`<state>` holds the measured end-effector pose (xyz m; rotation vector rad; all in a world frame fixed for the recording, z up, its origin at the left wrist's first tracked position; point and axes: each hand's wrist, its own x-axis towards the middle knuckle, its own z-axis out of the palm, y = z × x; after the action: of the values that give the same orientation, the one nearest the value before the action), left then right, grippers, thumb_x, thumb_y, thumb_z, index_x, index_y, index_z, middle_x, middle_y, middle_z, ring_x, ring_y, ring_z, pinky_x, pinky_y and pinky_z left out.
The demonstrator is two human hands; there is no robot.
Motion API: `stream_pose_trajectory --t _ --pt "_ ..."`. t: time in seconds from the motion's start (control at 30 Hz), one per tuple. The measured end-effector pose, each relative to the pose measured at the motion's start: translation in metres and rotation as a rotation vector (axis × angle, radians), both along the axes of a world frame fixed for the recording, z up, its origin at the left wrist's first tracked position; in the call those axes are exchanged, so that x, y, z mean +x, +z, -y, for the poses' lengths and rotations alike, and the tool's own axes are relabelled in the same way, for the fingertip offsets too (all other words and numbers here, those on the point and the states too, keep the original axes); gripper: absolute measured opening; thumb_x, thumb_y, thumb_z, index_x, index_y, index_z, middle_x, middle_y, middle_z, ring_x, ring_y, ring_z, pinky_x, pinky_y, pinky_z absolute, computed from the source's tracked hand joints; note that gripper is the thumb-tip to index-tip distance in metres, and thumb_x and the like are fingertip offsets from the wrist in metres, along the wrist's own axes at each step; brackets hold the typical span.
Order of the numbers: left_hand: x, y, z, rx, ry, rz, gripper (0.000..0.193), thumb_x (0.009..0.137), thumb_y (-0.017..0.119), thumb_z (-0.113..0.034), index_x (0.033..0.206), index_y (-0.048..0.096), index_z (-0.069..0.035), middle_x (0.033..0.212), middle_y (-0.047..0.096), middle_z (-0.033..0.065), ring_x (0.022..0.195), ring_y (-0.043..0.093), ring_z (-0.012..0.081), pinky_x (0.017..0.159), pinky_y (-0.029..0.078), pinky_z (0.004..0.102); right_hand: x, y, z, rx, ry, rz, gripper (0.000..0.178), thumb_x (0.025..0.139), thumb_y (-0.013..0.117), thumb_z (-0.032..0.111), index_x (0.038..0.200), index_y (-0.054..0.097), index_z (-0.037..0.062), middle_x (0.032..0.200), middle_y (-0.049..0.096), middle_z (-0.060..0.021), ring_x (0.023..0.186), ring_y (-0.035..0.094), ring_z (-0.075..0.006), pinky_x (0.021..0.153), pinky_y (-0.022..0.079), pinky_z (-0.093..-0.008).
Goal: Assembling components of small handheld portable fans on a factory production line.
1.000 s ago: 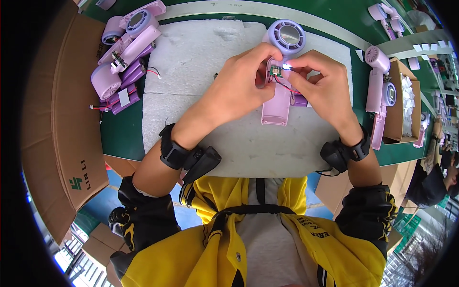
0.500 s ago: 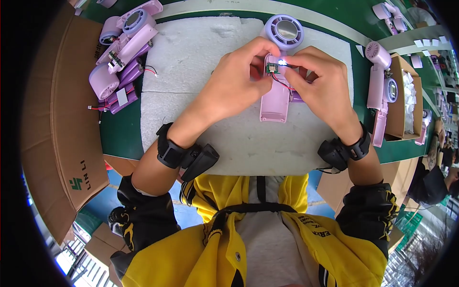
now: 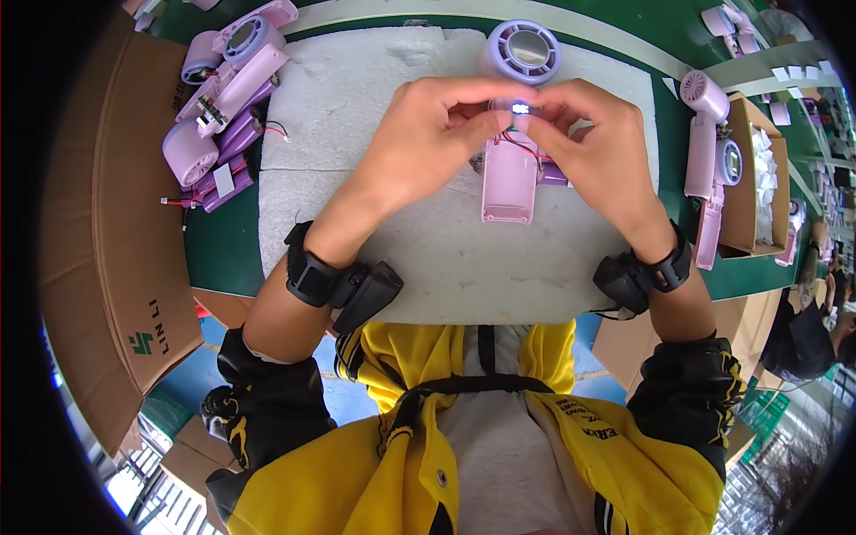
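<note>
My left hand and my right hand meet over the far part of the foam sheet, fingers pinched from both sides on a small circuit board with a glowing white light. The fingertips hide most of the board. Red and black wires run out beneath it. Below the fingers lies an open pink handle shell, with a purple battery partly hidden beside it. Just beyond my hands is the round lilac head of a handheld fan.
White foam covers the green bench. Pink fan parts and purple batteries are piled at left, by a tall cardboard box. At right, more fan parts stand beside an open carton of white pieces.
My hands have drawn closer together, and the left fingers now cover the green board that showed before. The light has turned upward and sits between both sets of fingertips.
</note>
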<state>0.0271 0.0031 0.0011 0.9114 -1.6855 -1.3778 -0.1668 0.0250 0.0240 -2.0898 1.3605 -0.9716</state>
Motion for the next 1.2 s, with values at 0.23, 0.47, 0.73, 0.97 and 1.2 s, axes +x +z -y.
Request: stream_pose_trajectory --t 0.23,0.47,0.73,0.97,1.2 --pt "0.007 0.006 0.006 -0.039 -0.063 0.197 0.026 0.089 0.059 0.001 0.11 0.072 -0.007 0.091 0.068 0.0061 0.07 0.058 0.0122 0.068 0.05 0.0267 -0.009 0.01 0.007 0.497 0.108 0.025 0.022 0.083 0.073 0.004 0.098 0.058 0.0029 0.081 0.059 -0.002 0.066 0.054 -0.0085 0.063 0.046 -0.0222" --pt "0.011 0.005 0.003 -0.112 -0.131 0.103 0.033 0.08 0.062 0.001 0.11 0.072 -0.007 0.09 0.065 0.0053 0.073 0.057 0.0121 0.07 0.048 0.026 -0.03 0.018 0.006 0.501 0.363 0.056 0.042 0.075 0.077 0.001 0.11 0.053 0.0045 0.089 0.059 -0.0031 0.081 0.057 -0.0125 0.078 0.048 -0.0288" --pt "0.008 0.009 -0.001 0.07 -0.008 0.124 0.035 0.075 0.063 0.003 0.107 0.073 -0.007 0.082 0.065 0.0043 0.07 0.057 0.0094 0.066 0.048 0.0248 -0.036 0.041 -0.002 0.223 0.25 -0.335 0.035 0.07 0.077 -0.001 0.101 0.059 -0.0002 0.093 0.064 -0.0097 0.085 0.061 -0.027 0.081 0.051 -0.034" --pt "0.005 0.004 -0.002 0.066 0.038 0.107 0.034 0.074 0.062 0.004 0.105 0.073 -0.007 0.08 0.066 0.0045 0.069 0.057 0.0091 0.065 0.048 0.0245 -0.03 0.04 -0.015 0.079 0.185 -0.437 0.017 0.071 0.076 -0.001 0.084 0.065 -0.0037 0.1 0.068 -0.0146 0.087 0.063 -0.0326 0.076 0.053 -0.0368" --pt "0.002 0.01 0.0 -0.001 0.043 0.092 0.034 0.075 0.059 0.006 0.104 0.072 -0.004 0.09 0.067 0.0055 0.072 0.058 0.0104 0.067 0.048 0.0242 -0.028 0.042 -0.02 -0.106 0.237 -0.633 0.011 0.071 0.07 -0.002 0.081 0.065 -0.0038 0.099 0.068 -0.0162 0.085 0.064 -0.0326 0.074 0.054 -0.0391"
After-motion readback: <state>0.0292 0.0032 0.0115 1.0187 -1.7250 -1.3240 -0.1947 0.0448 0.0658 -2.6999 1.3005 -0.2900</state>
